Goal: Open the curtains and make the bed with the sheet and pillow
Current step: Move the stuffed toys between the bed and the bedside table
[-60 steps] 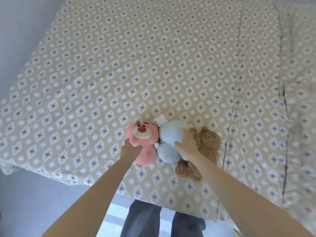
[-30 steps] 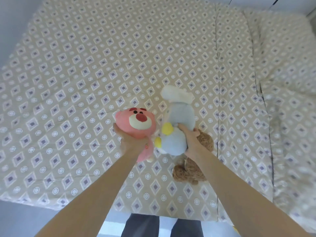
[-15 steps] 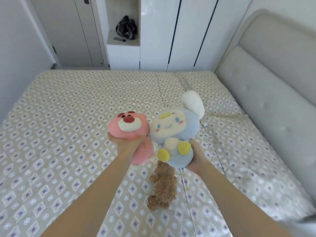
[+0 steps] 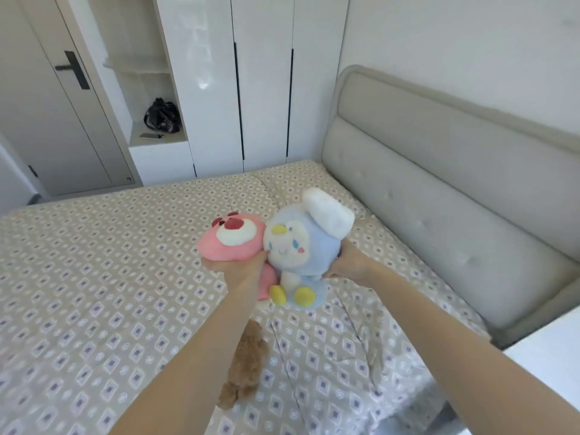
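Both hands hold soft toys up above the bed. My left hand [image 4: 240, 266] grips a pink bear plush [image 4: 230, 238] from below. My right hand [image 4: 350, 265] grips a blue and white bunny plush [image 4: 303, 246] at its back. A brown curly plush [image 4: 246, 362] hangs down below the two, and which hand holds it is hidden. The beige diamond-patterned sheet [image 4: 94, 277] lies spread flat over the bed. A pillow in the same pattern [image 4: 298, 183] lies at the far corner by the headboard.
A grey padded headboard [image 4: 439, 199] runs along the right. White wardrobe doors [image 4: 263, 89] stand behind the bed, with an open niche holding a black bag [image 4: 161, 119]. A door [image 4: 56, 98] is at the left. A white surface [image 4: 552, 365] sits at the lower right.
I have lifted the three plush toys off the sheet and raised them, turning toward the headboard. The view has tilted up from the bed to the wardrobe and headboard.
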`<state>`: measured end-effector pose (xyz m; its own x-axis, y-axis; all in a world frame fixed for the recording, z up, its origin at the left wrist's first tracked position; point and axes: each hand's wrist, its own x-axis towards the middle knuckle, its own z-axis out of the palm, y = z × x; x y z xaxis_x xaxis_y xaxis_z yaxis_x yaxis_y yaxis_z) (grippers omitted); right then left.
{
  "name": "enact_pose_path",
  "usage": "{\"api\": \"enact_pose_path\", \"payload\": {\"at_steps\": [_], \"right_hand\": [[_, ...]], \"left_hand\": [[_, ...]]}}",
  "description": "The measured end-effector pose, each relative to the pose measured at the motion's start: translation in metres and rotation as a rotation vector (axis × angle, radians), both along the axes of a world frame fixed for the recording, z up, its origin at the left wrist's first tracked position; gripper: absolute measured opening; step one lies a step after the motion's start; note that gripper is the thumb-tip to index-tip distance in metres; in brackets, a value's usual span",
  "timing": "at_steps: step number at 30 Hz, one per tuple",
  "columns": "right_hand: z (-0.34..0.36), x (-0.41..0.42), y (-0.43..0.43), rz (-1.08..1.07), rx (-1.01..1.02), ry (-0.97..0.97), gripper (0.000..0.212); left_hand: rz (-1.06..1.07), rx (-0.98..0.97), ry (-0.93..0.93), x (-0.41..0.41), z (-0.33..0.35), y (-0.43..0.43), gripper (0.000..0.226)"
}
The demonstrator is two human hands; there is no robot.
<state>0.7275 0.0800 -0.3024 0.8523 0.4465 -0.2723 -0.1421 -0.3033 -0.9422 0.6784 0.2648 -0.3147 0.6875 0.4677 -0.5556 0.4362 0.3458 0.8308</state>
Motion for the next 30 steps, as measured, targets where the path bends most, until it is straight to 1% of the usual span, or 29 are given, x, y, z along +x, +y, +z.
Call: {"api": "enact_pose_path", "payload": {"at_steps": [1, 3, 4, 6, 7, 8, 9, 10, 11, 12, 13, 15, 16, 17, 18, 19, 22, 23, 26, 28, 30], "right_hand": [[0.003, -0.002, -0.014, 0.013, 0.002, 0.020, 0.085], [0.007, -0.003, -0.054, 0.049, 0.066, 0.094, 0.088], [0.010, -0.003, -0.074, 0.089, 0.108, 0.147, 0.088], [0.020, -0.008, -0.106, 0.201, 0.149, 0.206, 0.076], [0.022, -0.008, -0.120, 0.194, 0.160, 0.222, 0.073], [0.022, -0.006, -0.134, 0.152, 0.185, 0.245, 0.076], [0.024, -0.004, -0.145, 0.090, 0.205, 0.253, 0.081], [0.024, -0.001, -0.157, 0.015, 0.217, 0.238, 0.081], [0.027, 0.002, -0.170, -0.056, 0.227, 0.219, 0.077], [0.027, 0.004, -0.174, -0.120, 0.231, 0.197, 0.071], [0.029, 0.005, -0.181, -0.189, 0.232, 0.184, 0.067], [0.030, 0.012, -0.195, -0.320, 0.229, 0.159, 0.064], [0.030, 0.015, -0.202, -0.381, 0.226, 0.155, 0.063], [0.030, 0.021, -0.208, -0.433, 0.217, 0.151, 0.063], [0.030, 0.025, -0.213, -0.464, 0.215, 0.151, 0.064], [0.030, 0.032, -0.218, -0.482, 0.210, 0.157, 0.064], [0.024, 0.060, -0.233, -0.522, 0.165, 0.198, 0.051], [0.022, 0.069, -0.237, -0.545, 0.125, 0.208, 0.051], [0.013, 0.104, -0.252, -0.586, 0.002, 0.198, 0.057], [0.010, 0.122, -0.260, -0.569, -0.020, 0.178, 0.054], [0.006, 0.146, -0.270, -0.541, -0.051, 0.160, 0.055]], "left_hand": [[0.023, 0.008, -0.007, 0.000, -0.001, -0.010, 0.033], [0.064, 0.007, -0.052, 0.008, -0.003, -0.049, 0.078], [0.069, -0.004, -0.071, 0.013, -0.008, -0.066, 0.090], [0.069, 0.033, -0.094, 0.027, -0.023, -0.094, 0.102], [0.067, 0.028, -0.100, 0.032, -0.026, -0.108, 0.104], [0.053, 0.012, -0.119, 0.039, -0.036, -0.121, 0.104], [0.039, -0.009, -0.115, 0.058, -0.062, -0.128, 0.104], [0.009, -0.024, -0.102, 0.078, -0.088, -0.137, 0.107], [-0.022, -0.031, -0.089, 0.090, -0.097, -0.150, 0.112], [-0.026, -0.072, -0.074, 0.104, -0.113, -0.154, 0.112], [-0.059, -0.103, -0.074, 0.106, -0.110, -0.163, 0.104], [-0.082, -0.097, -0.073, 0.078, -0.056, -0.190, 0.076], [-0.045, -0.068, -0.076, 0.064, -0.027, -0.202, 0.067], [-0.002, -0.018, -0.084, 0.065, -0.016, -0.210, 0.063], [0.007, 0.022, -0.080, 0.069, -0.013, -0.216, 0.063], [0.001, 0.048, -0.072, 0.076, -0.012, -0.221, 0.067], [-0.010, 0.098, -0.047, 0.102, -0.015, -0.231, 0.080], [-0.031, 0.122, -0.036, 0.108, -0.017, -0.233, 0.082], [-0.055, 0.147, -0.049, 0.143, -0.031, -0.243, 0.080], [-0.091, 0.166, -0.042, 0.162, -0.034, -0.248, 0.083], [-0.126, 0.210, -0.036, 0.186, -0.037, -0.256, 0.076]]}}
